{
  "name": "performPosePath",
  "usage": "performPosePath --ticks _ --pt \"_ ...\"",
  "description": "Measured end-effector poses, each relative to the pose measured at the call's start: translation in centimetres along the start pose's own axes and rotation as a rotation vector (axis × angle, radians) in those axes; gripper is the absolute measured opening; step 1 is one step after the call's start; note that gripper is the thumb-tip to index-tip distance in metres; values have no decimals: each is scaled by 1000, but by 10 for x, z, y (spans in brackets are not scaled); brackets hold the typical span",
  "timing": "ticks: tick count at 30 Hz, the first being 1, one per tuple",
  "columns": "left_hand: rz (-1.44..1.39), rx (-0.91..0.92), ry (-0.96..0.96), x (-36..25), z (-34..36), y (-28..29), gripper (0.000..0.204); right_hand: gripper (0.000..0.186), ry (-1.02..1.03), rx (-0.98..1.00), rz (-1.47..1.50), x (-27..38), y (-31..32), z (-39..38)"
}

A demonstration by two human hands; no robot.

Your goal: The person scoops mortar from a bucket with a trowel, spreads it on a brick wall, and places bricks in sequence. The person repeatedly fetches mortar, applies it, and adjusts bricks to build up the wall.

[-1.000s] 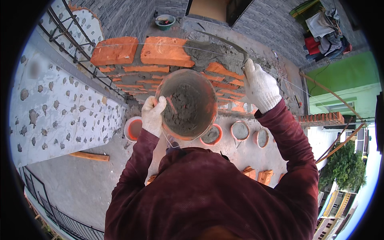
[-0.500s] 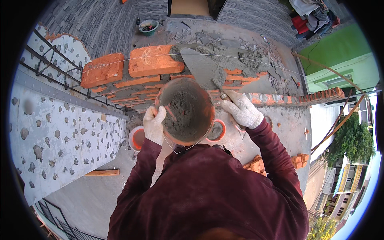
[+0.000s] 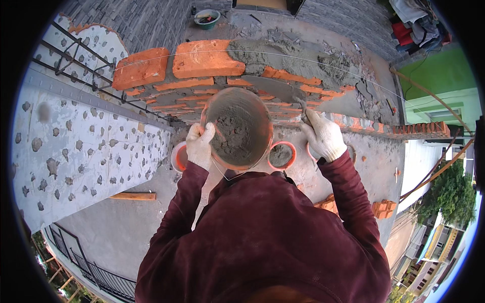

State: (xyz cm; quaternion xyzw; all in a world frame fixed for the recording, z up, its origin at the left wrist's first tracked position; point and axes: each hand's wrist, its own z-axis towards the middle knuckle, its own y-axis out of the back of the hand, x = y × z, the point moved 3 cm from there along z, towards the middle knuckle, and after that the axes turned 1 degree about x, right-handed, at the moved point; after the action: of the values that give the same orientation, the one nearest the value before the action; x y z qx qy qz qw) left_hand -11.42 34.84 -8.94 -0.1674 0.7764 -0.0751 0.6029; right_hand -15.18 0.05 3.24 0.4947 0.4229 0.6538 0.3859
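Observation:
My left hand, in a white knitted glove, grips the rim of an orange bucket with grey mortar inside. My right hand, also gloved, is closed round the handle of a trowel, whose mortar-smeared blade points left above the bucket's right side, against the brick wall's face. Along the wall's top sit two orange bricks and a long bed of wet mortar, with a thin white string stretched over them.
Several buckets stand on the concrete floor below the wall, near stacked bricks. Steel rebar and a pitted white wall are at left, a wooden plank beneath. Timber poles lean at right. A green basin sits beyond the brick wall.
The trowel has come down from over the mortar on the wall's top to beside the bucket, my right hand lowering with it. My left hand still holds the bucket.

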Motion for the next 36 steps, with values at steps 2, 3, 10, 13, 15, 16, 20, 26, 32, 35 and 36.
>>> performPosePath --ticks 2,3,10,13,15,16,20,26,32,35,36 --pt "1 48 -10 11 0 4 31 27 -4 -11 -46 -3 -13 21" --pt "-29 71 -13 13 -2 6 27 27 -32 3 -84 -15 -14 27" --pt "137 -3 -61 4 -41 -14 22 26 -107 -5 89 -95 19 -47" --pt "255 -10 -96 11 -50 -37 30 41 89 180 -21 -83 20 -76" --pt "392 40 -123 2 -58 -69 35 43 236 217 -208 -58 3 -81" --pt "442 84 -121 -4 -65 -85 36 37 338 166 -291 -45 -1 -78" --pt "641 140 -177 -2 -86 -123 38 24 324 185 -557 -31 -41 -78" --pt "800 118 -234 -4 -100 -139 45 39 511 523 -370 -53 -30 -115" --pt "1087 279 -289 -45 -100 -185 47 37 476 243 -430 -59 2 -68" --pt "1101 379 -343 -63 -106 -216 40 28 398 464 -328 -61 6 -61" --pt "1113 415 -347 -67 -106 -220 38 24 313 544 -266 -59 19 -57"
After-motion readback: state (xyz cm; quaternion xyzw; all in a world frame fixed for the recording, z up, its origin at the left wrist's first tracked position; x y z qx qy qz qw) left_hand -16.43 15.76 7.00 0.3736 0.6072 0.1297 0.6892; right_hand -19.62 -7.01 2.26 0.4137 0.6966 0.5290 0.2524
